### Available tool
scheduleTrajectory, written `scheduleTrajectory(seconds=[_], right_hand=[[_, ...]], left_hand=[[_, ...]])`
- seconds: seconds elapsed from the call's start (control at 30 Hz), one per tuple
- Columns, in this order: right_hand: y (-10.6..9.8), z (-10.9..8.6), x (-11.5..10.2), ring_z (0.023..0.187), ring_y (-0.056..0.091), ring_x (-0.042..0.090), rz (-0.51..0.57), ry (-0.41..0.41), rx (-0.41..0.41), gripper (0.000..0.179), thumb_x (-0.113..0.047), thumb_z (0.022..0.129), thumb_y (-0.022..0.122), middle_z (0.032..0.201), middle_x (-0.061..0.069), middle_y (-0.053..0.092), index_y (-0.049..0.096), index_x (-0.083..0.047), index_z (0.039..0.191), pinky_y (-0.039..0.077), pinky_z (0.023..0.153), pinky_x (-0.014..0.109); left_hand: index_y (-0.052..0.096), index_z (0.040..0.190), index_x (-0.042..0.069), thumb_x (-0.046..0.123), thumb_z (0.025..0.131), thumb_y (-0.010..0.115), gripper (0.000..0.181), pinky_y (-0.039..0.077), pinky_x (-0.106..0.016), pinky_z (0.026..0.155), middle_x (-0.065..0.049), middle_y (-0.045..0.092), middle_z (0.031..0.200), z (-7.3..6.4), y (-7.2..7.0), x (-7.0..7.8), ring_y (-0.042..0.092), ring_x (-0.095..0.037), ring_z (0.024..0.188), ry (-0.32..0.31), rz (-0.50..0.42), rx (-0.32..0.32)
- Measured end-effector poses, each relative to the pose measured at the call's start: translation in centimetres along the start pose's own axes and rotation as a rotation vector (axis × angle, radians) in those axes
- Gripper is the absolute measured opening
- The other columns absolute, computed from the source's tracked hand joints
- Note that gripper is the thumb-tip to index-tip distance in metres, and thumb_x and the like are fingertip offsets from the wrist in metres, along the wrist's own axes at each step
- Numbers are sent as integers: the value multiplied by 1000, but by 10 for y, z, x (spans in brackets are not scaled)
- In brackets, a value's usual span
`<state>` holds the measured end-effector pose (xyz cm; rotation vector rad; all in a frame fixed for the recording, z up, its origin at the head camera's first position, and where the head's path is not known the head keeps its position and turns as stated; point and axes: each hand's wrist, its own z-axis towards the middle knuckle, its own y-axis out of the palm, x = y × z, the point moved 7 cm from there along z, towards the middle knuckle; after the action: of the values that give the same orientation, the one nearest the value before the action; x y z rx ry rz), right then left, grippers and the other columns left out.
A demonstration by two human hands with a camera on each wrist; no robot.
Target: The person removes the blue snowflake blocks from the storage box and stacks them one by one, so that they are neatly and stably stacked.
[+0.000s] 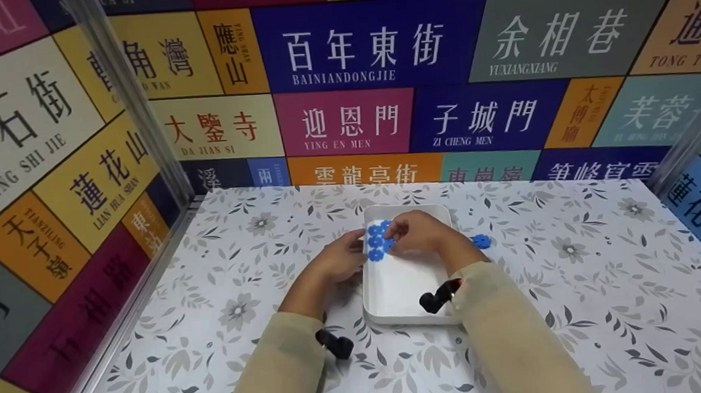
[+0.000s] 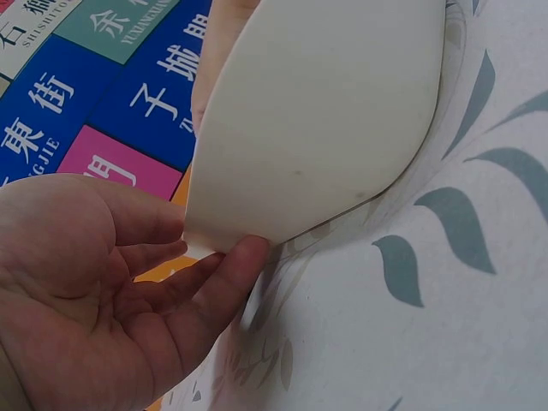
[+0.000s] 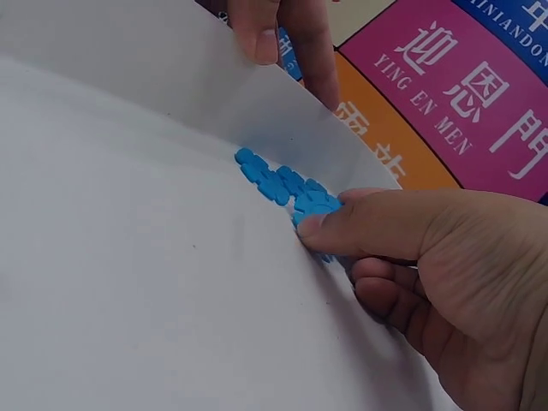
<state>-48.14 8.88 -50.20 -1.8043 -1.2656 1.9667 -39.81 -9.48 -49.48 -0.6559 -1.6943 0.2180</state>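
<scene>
A white rectangular tray (image 1: 409,288) lies on the table, with several blue flower-shaped plastic pieces (image 1: 376,242) set side by side along its left wall near the far end. My right hand (image 1: 422,231) reaches inside and pinches one blue flower-shaped piece (image 3: 313,207) between thumb and fingers, right by the others. At the tray's left side, my left hand (image 1: 339,259) holds the wall, with a fingertip over the rim and other fingers against the outside. In the left wrist view the tray's outer wall (image 2: 317,111) hides the pieces.
Right of the tray, partly behind the right forearm, lies another blue flower-shaped piece group (image 1: 482,241). The table (image 1: 245,364) has a leaf-and-flower print. Colourful walls with lettering (image 1: 371,47) stand at the back and both sides.
</scene>
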Motion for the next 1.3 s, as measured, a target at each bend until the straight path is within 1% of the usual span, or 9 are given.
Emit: scheduleTrajectory(seconds=[0.17,0.37,0.53,0.67,0.77,0.93,1.07,1.2,1.3], right_hand=[[-3,2,4,85,64,18,91,50,72,13,-22,94,79,98,1,77,83,-15,104,56,75,28],[-9,5,2,77,64,17,164,60,146,16,-25,96,78,96,3,77,83,-15,108,56,69,28],[-20,5,-10,90,70,24,214,29,218,21,-28,97,77,106,4,80,83,-17,115,61,79,33],[-34,-2,-21,101,70,37,362,7,310,23,-30,100,77,107,6,79,81,-15,116,64,86,39],[-45,-11,-25,99,70,36,490,-16,365,28,-28,100,77,103,6,78,79,-9,120,65,83,34],[-61,-36,-12,90,70,18,605,5,401,37,-28,99,79,101,0,77,76,-4,126,64,78,24],[-71,-63,8,92,70,15,621,63,428,39,-31,98,79,108,0,77,75,-6,128,64,83,25],[-81,-84,31,95,72,14,590,123,458,37,-35,99,78,112,-2,77,76,-10,127,63,87,23],[-88,-96,45,94,73,12,580,147,474,39,-36,100,76,111,-4,76,74,-10,129,63,88,22]], left_hand=[[37,168,23,23,105,60,66,42,-52,124,-12,48,167,0,0,-2,49,-34,153,-57,-32,-10],[37,168,27,23,105,61,67,51,-52,114,-8,47,168,0,1,-5,54,-32,146,-109,-63,-15],[38,167,26,23,104,62,67,38,-56,127,-10,48,168,1,1,-3,47,-34,154,-92,-58,-16],[38,167,24,21,105,61,67,29,-54,132,-11,48,168,2,1,-3,43,-34,158,-77,-54,-7],[38,167,23,20,105,60,66,29,-53,133,-11,48,168,1,1,-3,42,-33,158,-69,-68,1],[39,167,22,18,105,60,66,30,-52,132,-10,48,168,0,3,-2,43,-32,158,-69,-80,12],[38,167,22,17,105,60,66,32,-50,131,-9,48,168,0,4,-3,44,-31,158,-80,-89,7],[38,167,24,18,106,60,66,32,-51,132,-8,47,169,-1,3,-3,43,-30,158,-98,-87,9],[38,167,26,18,106,61,66,38,-50,128,-7,47,169,-3,4,-5,47,-29,155,-132,-124,8]])
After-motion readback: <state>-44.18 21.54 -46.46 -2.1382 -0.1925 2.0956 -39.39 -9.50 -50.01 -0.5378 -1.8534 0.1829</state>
